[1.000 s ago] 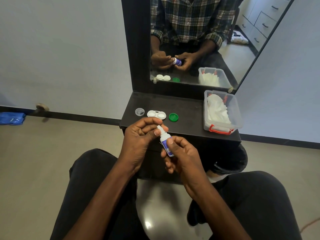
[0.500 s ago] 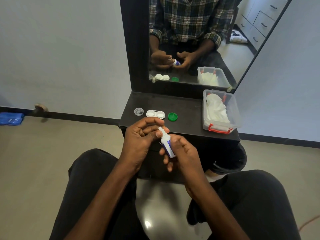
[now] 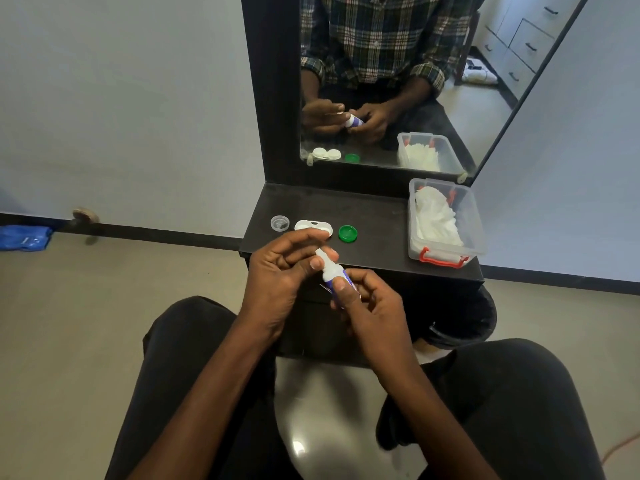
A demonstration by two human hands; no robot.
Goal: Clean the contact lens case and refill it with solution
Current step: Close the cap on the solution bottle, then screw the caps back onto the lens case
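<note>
A small white solution bottle [image 3: 334,271] with a purple label is held in front of the black shelf. My right hand [image 3: 367,306] grips its body, thumb across the label. My left hand [image 3: 284,268] pinches the white cap at the bottle's top. Behind my hands, the white contact lens case [image 3: 308,225] lies open on the black shelf [image 3: 374,233], partly hidden by my left fingers. A clear lid [image 3: 280,223] lies to the left of the case and a green lid [image 3: 347,233] to its right.
A clear plastic box [image 3: 471,220] with orange clips holds white tissues at the shelf's right end. A mirror [image 3: 381,81] stands behind the shelf. My black-trousered knees [image 3: 502,393] fill the lower view. A blue cloth [image 3: 22,237] lies on the floor at far left.
Both hands stay on the bottle and have shifted very slightly; my left fingers have shifted around the cap. Nothing on the shelf moved.
</note>
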